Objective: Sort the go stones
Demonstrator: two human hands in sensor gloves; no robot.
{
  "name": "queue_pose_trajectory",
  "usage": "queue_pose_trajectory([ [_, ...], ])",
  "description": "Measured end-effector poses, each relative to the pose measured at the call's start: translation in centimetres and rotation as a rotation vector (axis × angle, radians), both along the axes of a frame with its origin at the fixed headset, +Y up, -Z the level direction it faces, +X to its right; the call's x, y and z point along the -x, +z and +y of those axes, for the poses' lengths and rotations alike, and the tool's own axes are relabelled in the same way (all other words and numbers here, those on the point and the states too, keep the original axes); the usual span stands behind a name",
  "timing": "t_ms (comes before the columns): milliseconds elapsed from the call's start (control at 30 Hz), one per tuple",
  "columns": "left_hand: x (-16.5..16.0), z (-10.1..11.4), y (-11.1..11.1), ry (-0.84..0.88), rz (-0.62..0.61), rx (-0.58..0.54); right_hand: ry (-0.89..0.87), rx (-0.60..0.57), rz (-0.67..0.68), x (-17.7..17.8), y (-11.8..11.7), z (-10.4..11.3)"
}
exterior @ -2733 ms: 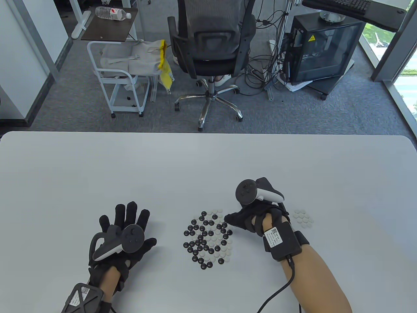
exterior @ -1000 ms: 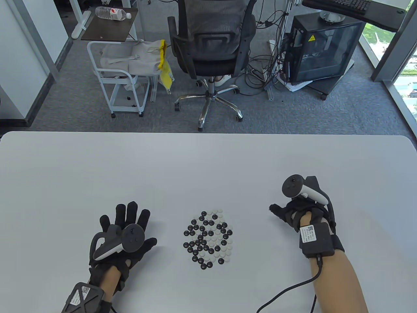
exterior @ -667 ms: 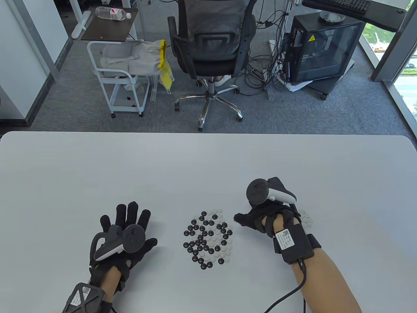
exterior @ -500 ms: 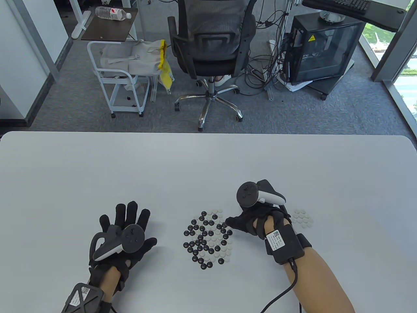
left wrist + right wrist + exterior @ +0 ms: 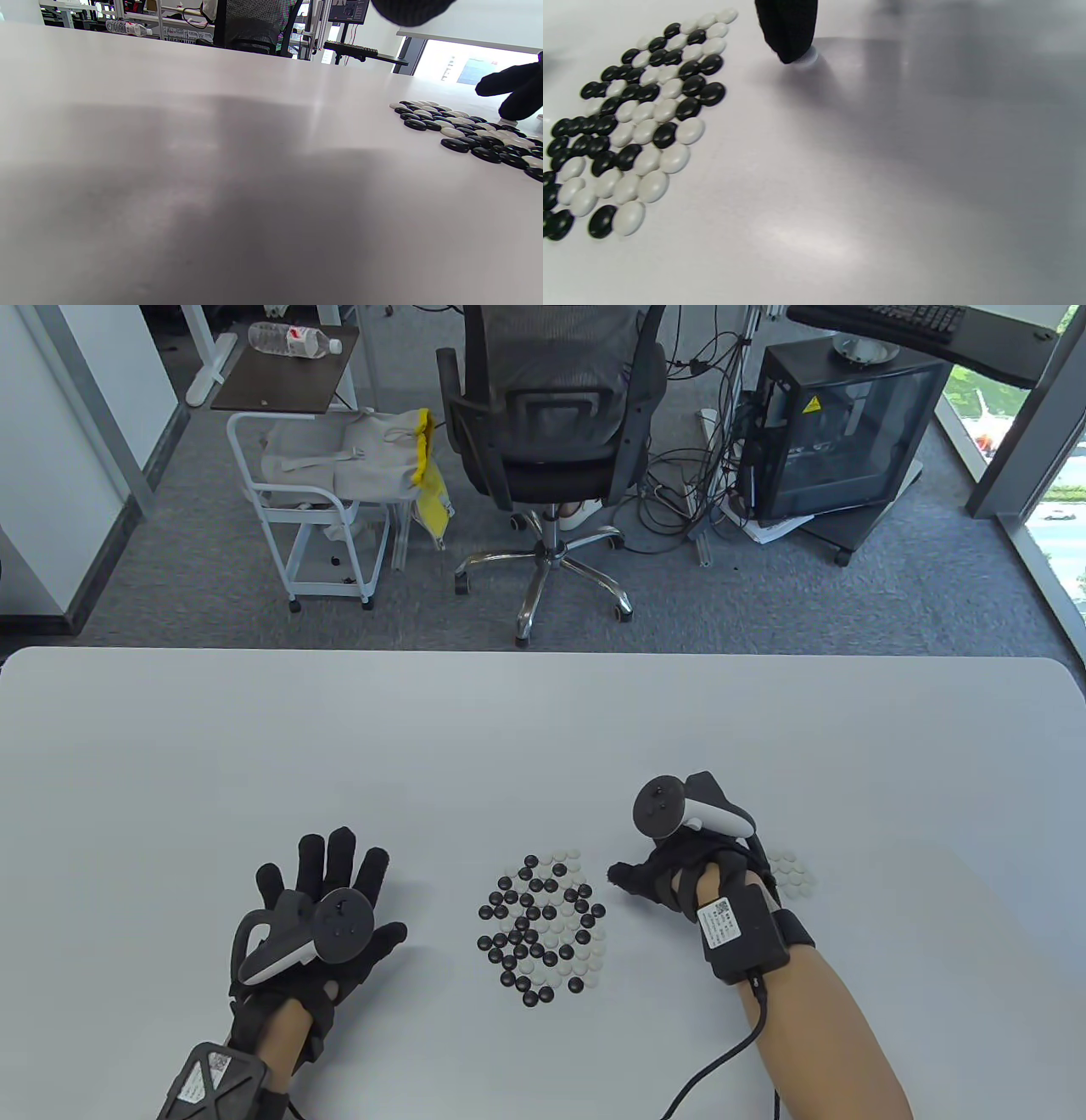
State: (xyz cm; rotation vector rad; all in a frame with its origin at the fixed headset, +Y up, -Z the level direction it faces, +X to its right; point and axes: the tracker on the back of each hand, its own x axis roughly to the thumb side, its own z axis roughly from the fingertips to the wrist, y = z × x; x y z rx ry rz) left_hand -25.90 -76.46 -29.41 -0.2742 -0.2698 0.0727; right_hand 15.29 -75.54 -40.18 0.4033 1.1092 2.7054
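Note:
A mixed patch of black and white Go stones [image 5: 543,929] lies on the white table [image 5: 543,729] between my hands. My right hand [image 5: 657,878] is just right of the patch, one fingertip [image 5: 789,38] pressing down on a single white stone [image 5: 808,56] that sits apart from the patch [image 5: 636,114]. Behind that hand, a small group of white stones [image 5: 793,875] is partly hidden. My left hand [image 5: 327,869] rests flat on the table, fingers spread, left of the patch and holding nothing. In the left wrist view, the stones [image 5: 466,131] and the right fingers [image 5: 509,93] show at the right.
Beyond the table's far edge stand an office chair [image 5: 543,432], a white cart [image 5: 314,500] and a black computer case [image 5: 840,432].
My right hand left the white group at the right, reached the mixed patch's right edge, and now has drawn slightly right with a white stone under its fingertip. The left hand stayed put.

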Motion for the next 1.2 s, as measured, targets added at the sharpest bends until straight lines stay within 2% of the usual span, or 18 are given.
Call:
queue_pose_trajectory([
  [400,-0.2,0.0,0.0,-0.016,-0.006,0.003,0.168,0.006,-0.179,-9.4,2.0,0.8],
  [667,-0.3,-0.1,-0.1,-0.021,-0.006,0.010,0.172,-0.004,-0.250,-12.1,2.5,0.5],
  [833,-0.4,-0.1,0.0,-0.023,-0.007,0.010,0.170,-0.011,-0.275,-12.4,2.4,0.6],
  [933,-0.4,-0.1,-0.1,-0.022,-0.008,0.009,0.093,-0.035,-0.265,-11.7,2.4,1.4],
  [1067,-0.4,-0.1,-0.1,-0.020,-0.005,0.011,0.029,-0.065,-0.173,-8.8,2.5,3.0],
  [1200,-0.4,0.0,-0.1,-0.021,-0.006,0.011,-0.032,-0.060,-0.047,-5.1,2.9,3.7],
])
